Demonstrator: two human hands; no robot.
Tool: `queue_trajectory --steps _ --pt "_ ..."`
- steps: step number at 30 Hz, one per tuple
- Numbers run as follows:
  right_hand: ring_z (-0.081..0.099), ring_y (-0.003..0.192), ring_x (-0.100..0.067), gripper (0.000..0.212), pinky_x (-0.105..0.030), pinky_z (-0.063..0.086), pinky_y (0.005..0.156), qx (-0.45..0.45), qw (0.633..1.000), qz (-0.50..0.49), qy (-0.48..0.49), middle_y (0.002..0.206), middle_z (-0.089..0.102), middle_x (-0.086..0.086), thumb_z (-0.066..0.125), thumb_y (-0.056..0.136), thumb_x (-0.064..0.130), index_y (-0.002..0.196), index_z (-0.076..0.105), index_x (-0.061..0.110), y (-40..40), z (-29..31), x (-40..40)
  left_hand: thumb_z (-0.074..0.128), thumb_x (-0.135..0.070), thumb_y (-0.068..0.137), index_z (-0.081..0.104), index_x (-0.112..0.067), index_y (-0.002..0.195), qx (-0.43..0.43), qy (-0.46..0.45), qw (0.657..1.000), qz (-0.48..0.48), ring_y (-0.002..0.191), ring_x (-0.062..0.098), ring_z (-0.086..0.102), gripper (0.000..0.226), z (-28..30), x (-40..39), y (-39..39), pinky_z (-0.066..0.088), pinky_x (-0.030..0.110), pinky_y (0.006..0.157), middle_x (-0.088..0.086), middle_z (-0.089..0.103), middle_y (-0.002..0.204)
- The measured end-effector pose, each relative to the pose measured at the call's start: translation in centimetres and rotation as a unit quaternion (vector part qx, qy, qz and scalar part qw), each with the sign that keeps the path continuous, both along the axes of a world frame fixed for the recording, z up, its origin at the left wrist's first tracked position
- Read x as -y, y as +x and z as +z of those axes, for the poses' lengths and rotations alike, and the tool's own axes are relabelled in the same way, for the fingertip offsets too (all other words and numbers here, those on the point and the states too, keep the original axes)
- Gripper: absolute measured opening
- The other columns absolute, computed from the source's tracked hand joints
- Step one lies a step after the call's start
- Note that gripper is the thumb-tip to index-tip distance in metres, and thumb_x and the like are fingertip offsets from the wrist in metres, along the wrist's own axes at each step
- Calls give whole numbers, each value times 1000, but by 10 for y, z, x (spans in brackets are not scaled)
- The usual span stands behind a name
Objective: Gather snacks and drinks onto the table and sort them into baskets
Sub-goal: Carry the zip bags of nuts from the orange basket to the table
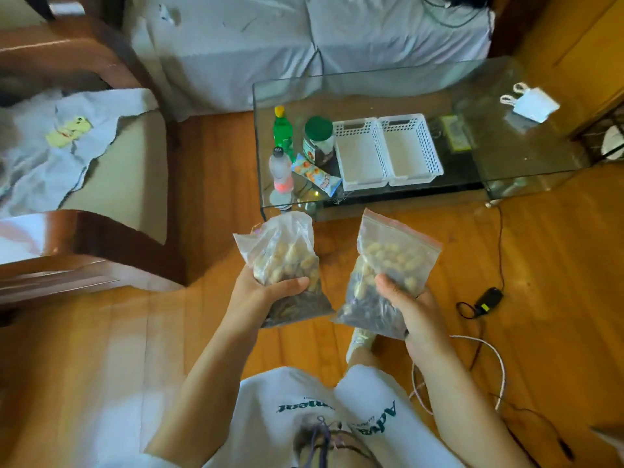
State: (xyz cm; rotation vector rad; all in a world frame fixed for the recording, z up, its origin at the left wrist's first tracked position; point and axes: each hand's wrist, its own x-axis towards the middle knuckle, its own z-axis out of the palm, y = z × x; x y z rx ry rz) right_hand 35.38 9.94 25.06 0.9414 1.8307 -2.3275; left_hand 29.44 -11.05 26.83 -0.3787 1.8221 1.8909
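Lap: white printed clothing (pixel 304 400) fills the bottom centre of the frame, nearest of all, with both bare forearms reaching up out of it.
Left hand: the left hand (pixel 270 293) sits just left of centre, clasped around the lower part of a clear plastic bag of pale round snacks (pixel 283 261), thumb laid across its front.
Right hand: the right hand (pixel 410 307) is right of centre, gripping a zip-top bag with a red seal strip (pixel 391 265) from its lower right side; this one holds the same sort of pale snacks.
Both bags: held upright over the wooden floor (pixel 557 251), near each other but apart, in front of the near edge of the table.
Glass table: a glass table (pixel 526 153) takes up the upper right of the frame.
Baskets: two white perforated baskets (pixel 361 160) (pixel 410 153) stand side by side and touching, mid-table, with nothing visible in them.
Drinks and snacks on the table: to the left of the baskets stand a green bottle with a yellow cap (pixel 283 133), a pink-bottomed bottle (pixel 281 172) and a jar with a green lid (pixel 319 140); a flat snack packet (pixel 315 175) lies between them and the near basket.
Far end of the table: a small white paper bag (pixel 533 103).
Left of frame: a wooden armchair (pixel 84 231) with grey cloth (pixel 67 143) draped over its seat.
Top of frame: a sofa under a pale cover (pixel 304 45).
Floor at right: a black adapter with its cable (pixel 488 298) and a white cord (pixel 499 359).
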Motion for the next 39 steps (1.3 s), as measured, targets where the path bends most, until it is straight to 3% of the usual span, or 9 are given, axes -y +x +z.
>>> queue_trajectory --steps 4,9,14,20,23,26,32,35,39 --pt "68 81 2 40 -10 52 62 -18 1000 -9 15 84 73 15 74 57 32 95 64 25 -44 12 -78 84 -10 55 60 -19 114 8 -7 1000 -24 94 24 69 65 4 -87 -53 56 33 77 5 72 101" --pt "67 81 6 36 -6 50 60 -26 999 -31 28 85 73 22 74 59 31 93 65 30 -84 18 -164 86 -9 54 62 -22 102 -8 -15 999 -42 79 12 72 55 10 -173 -104 55 21 61 -9 75 82" --pt "66 84 6 42 -8 51 61 -7 999 -20 29 87 71 23 74 59 35 99 61 32 -124 12 -209 82 -17 49 61 -27 98 12 -37 999 -25 87 20 71 54 11 -209 -134 55 30 72 0 73 92" --pt "63 78 16 30 -4 48 59 -1 1000 23 13 79 68 32 70 65 33 93 59 33 -191 8 -228 85 -12 51 56 -14 117 30 -45 999 9 96 30 67 72 4 -221 -188 55 43 85 12 69 106" --pt "68 86 0 37 -15 52 68 8 999 43 12 86 71 17 72 58 34 93 62 28 -230 8 -234 84 -16 50 57 -17 116 30 -34 999 11 91 23 69 71 -1 -231 -225 56 33 76 5 71 101" --pt "67 90 -7 41 -25 51 79 17 999 49 13 88 71 14 73 55 35 95 63 27 -272 7 -243 81 -23 48 58 -28 100 35 -17 999 11 77 11 71 57 -2 -244 -266 55 20 60 -7 74 84" --pt "60 112 -21 71 -46 46 100 49 997 59 -1 117 64 -2 75 58 40 123 54 22 -371 -7 -264 80 -33 52 52 -34 101 43 -32 998 26 89 11 66 56 -2 -256 -363 52 20 65 -6 66 100" --pt "59 109 -15 67 -40 50 94 72 995 65 16 112 64 7 74 55 49 117 54 33 -418 -20 -268 81 -24 62 52 -34 98 47 -54 997 35 87 10 65 48 -11 -259 -411 52 18 62 -7 65 97" --pt "66 95 -7 47 -20 52 73 80 993 84 22 92 70 19 75 57 47 100 59 36 -487 -40 -276 82 -14 61 57 -33 90 45 -85 995 29 72 7 69 43 -31 -265 -472 55 17 59 -8 69 85"
